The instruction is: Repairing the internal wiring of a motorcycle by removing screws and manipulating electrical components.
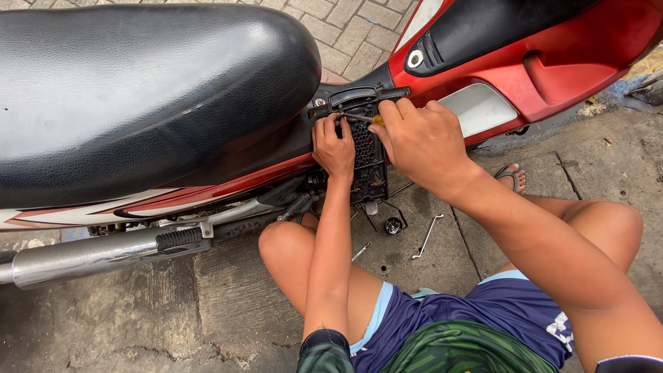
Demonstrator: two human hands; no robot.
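A red motorbike (552,62) with a black seat (138,90) stands in front of me. My left hand (333,147) presses against the black perforated side panel (367,155) below the seat. Closed around a screwdriver with a yellow handle (377,119), my right hand (421,141) points the tool's shaft left at the top of that panel, near the left hand's fingertips. I am crouched with both knees up beside the bike.
A chrome exhaust pipe (83,259) runs along the lower left. On the concrete ground under the bike lie a bent metal wrench (428,235), a small round black part (393,225) and another small tool (360,251). My sandalled foot (511,177) rests at the right.
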